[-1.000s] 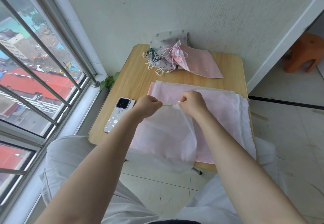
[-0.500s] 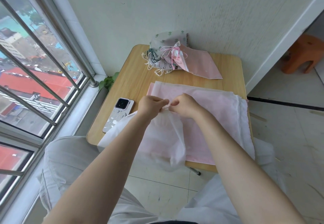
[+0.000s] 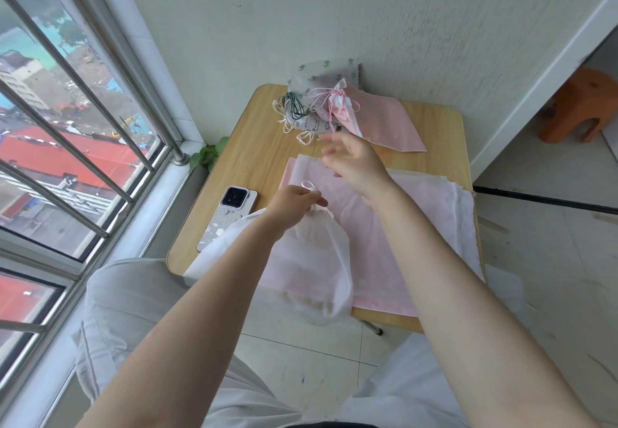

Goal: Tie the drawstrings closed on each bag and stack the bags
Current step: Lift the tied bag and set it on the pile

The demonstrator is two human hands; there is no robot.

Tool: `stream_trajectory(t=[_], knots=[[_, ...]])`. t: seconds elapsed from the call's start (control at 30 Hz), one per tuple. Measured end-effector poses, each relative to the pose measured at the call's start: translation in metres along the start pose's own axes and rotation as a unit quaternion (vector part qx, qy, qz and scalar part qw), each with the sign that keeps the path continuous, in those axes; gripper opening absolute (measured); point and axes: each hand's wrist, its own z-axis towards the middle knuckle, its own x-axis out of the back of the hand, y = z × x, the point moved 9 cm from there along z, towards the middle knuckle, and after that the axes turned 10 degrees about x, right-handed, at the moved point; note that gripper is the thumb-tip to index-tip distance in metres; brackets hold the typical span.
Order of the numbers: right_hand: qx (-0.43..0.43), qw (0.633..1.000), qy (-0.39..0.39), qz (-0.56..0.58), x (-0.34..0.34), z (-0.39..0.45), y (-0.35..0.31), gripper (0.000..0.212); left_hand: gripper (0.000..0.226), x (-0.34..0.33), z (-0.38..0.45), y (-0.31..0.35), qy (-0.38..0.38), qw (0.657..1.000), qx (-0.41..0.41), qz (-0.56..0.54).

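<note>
1. Head view: the left hand (image 3: 294, 201) pinches the gathered neck of a sheer white bag (image 3: 321, 260), fingers curled round the cinched top, where a small loop of pale drawstring (image 3: 309, 186) pokes up above the knuckles.
2. That bag hangs from the pinch and drapes over the near edge of the wooden table (image 3: 254, 156), its lower part sagging past the rim.
3. The right hand (image 3: 354, 163) is lifted above the table just beyond the left, fingers spread and relaxed, gripping nothing; its fingertips are motion-blurred.
4. Under both hands lies a flat stack of pink and white bags (image 3: 418, 227), spread across the right half of the tabletop.
5. At the far edge, by the wall, sits a pile of tied bags (image 3: 321, 106): a grey one printed with green shapes, a pink one closed with a pink bow, and loose cream and dark green cords at the left side.
6. A flat pink bag (image 3: 391, 123) lies just right of that pile.
7. A phone (image 3: 229, 216) rests face down on the table's left side, near the window bars (image 3: 83, 119).
8. An orange stool (image 3: 582, 106) stands on the floor well off to the right.
</note>
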Motion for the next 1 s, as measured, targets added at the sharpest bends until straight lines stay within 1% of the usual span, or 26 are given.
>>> stream_trajectory(t=[0.1, 0.17, 0.27, 0.33, 0.4, 0.47, 0.53, 0.6, 0.67, 0.73, 0.8, 0.9, 1.0], knots=[[-0.035, 0.994, -0.045, -0.088, -0.009, -0.011, 0.023, 0.017, 0.030, -0.003, 0.003, -0.004, -0.058, 0.996, 0.031, -0.067], [-0.046, 0.990, -0.073, -0.111, -0.016, -0.020, 0.034, 0.010, 0.026, -0.004, 0.004, -0.007, -0.071, 0.991, 0.056, -0.094], [-0.034, 0.990, -0.063, -0.123, -0.018, -0.028, 0.039, 0.005, 0.023, -0.006, 0.006, -0.010, -0.077, 0.983, 0.091, -0.139], [-0.028, 0.991, -0.039, -0.123, -0.015, -0.030, 0.038, 0.008, 0.022, -0.007, 0.005, -0.009, -0.081, 0.982, 0.095, -0.144], [-0.031, 0.992, -0.023, -0.118, -0.010, -0.031, 0.040, 0.009, 0.020, -0.004, 0.005, -0.009, -0.075, 0.986, 0.079, -0.126], [-0.033, 0.992, -0.027, -0.120, -0.004, -0.030, 0.042, 0.010, 0.022, 0.004, 0.007, -0.008, -0.044, 0.992, 0.045, -0.107], [-0.049, 0.992, -0.045, -0.110, 0.000, -0.031, 0.048, 0.016, 0.024, 0.015, 0.008, -0.007, 0.000, 0.996, 0.015, -0.092], [-0.074, 0.991, -0.076, -0.082, -0.002, -0.034, 0.052, 0.017, 0.021, 0.018, 0.007, -0.006, 0.023, 0.997, -0.008, -0.079], [-0.086, 0.991, -0.082, -0.054, -0.004, -0.036, 0.051, 0.013, 0.015, 0.015, 0.005, -0.001, 0.023, 0.997, -0.031, -0.068], [-0.087, 0.992, -0.086, -0.029, -0.010, -0.037, 0.047, 0.020, 0.005, 0.010, 0.001, 0.006, 0.019, 0.997, -0.059, -0.043], [-0.079, 0.991, -0.104, -0.015, -0.017, -0.037, 0.042, 0.025, 0.010, 0.008, -0.005, 0.013, 0.024, 0.996, -0.086, -0.001], [-0.060, 0.991, -0.109, -0.047, -0.020, -0.036, 0.039, 0.022, 0.014, 0.007, -0.008, 0.020, 0.035, 0.992, -0.113, 0.039], [-0.046, 0.990, -0.102, -0.085, -0.018, -0.034, 0.035, 0.022, 0.015, 0.007, -0.007, 0.015, 0.035, 0.995, -0.095, 0.022]])
